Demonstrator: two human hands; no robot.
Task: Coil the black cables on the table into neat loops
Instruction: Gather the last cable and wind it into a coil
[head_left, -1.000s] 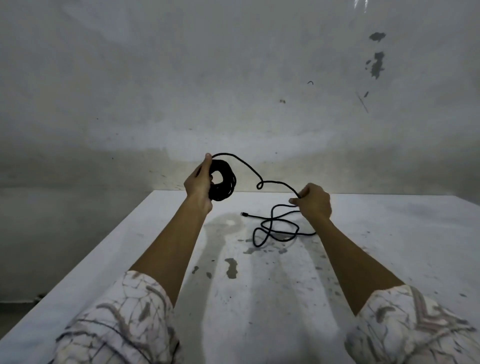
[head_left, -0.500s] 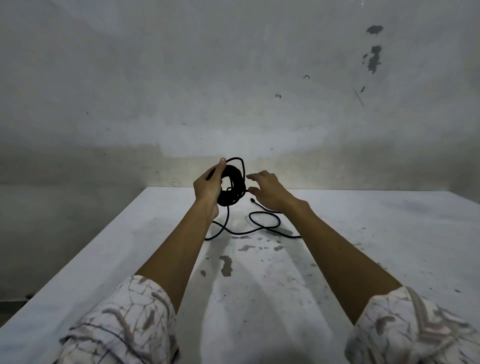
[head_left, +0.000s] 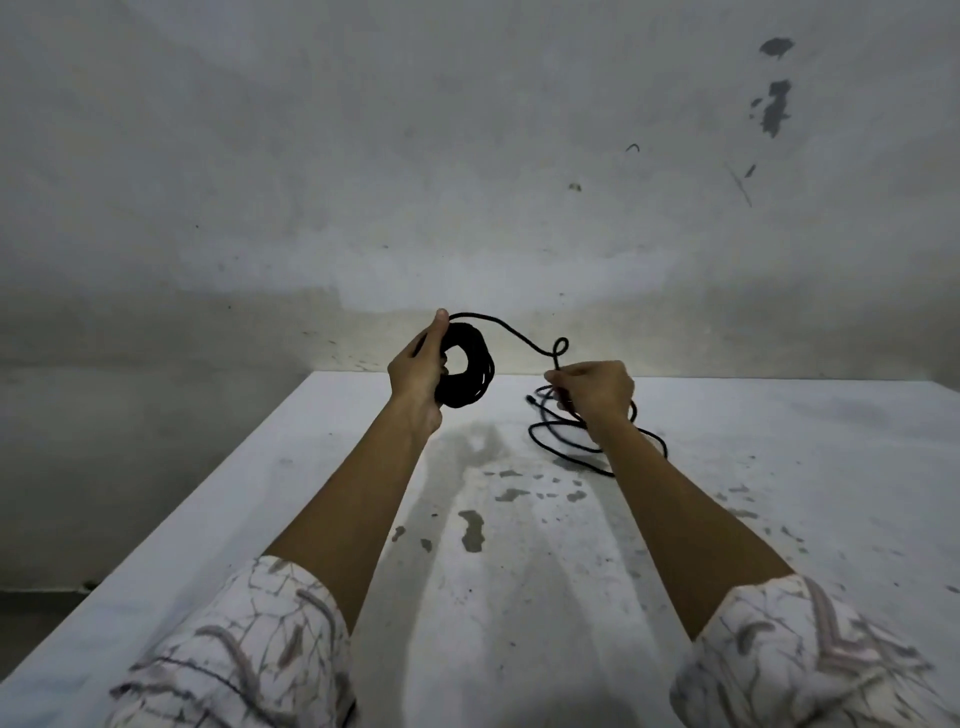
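My left hand (head_left: 418, 371) grips a thick coil of black cable (head_left: 470, 371), held upright above the far part of the white table (head_left: 779, 519), thumb on top of the loops. From the coil a free strand (head_left: 511, 332) arcs right, makes a small kink, and runs into my right hand (head_left: 597, 389), which pinches it. The loose remainder of the cable (head_left: 550, 441) lies in slack loops on the table under and behind my right hand, its plug end (head_left: 530, 399) showing just left of that hand.
The table's white top is stained with grey chips and spots (head_left: 472, 530) in front of me. Its left edge (head_left: 208, 509) drops off to a grey floor. A scuffed grey wall (head_left: 467, 182) stands right behind the table's far edge.
My right hand has moved right, away from the coil, and taken the free strand in a pinch. The strand now arcs between both hands. The coil stays in my left hand.
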